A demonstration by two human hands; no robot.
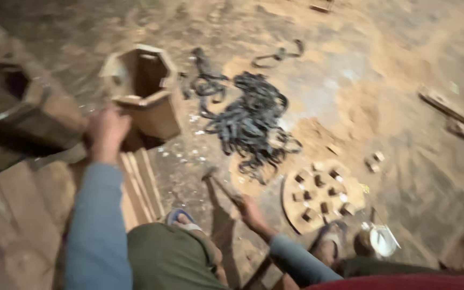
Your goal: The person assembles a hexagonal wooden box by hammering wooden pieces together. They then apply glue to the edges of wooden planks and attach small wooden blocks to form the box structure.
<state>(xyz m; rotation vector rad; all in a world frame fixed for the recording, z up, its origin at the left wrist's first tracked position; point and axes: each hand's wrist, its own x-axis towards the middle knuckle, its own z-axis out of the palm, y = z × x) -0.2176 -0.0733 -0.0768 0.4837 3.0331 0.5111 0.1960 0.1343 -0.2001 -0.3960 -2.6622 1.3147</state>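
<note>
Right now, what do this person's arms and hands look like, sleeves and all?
Both arms wear long, plain blue-grey sleeves that end at the wrists. The left hand and right hand are bare: no gloves, and no rings or watch that the blurred picture shows. The sleeves carry no visible markings.

Place: a rough woodworking workshop, with the work done sitting on the ground.
Floor: bare earth dusted with sawdust across the right half of the frame.
Products: octagonal wooden boxes at upper left and centre, open-topped, unfinished.
Stock: flat wooden planks lying lower left.
Parts: a round wooden disc with small blocks on it, lower centre-right.
Supplies: a heap of dark rubber strips in the middle.
Tool: a hammer at lower centre.
</note>
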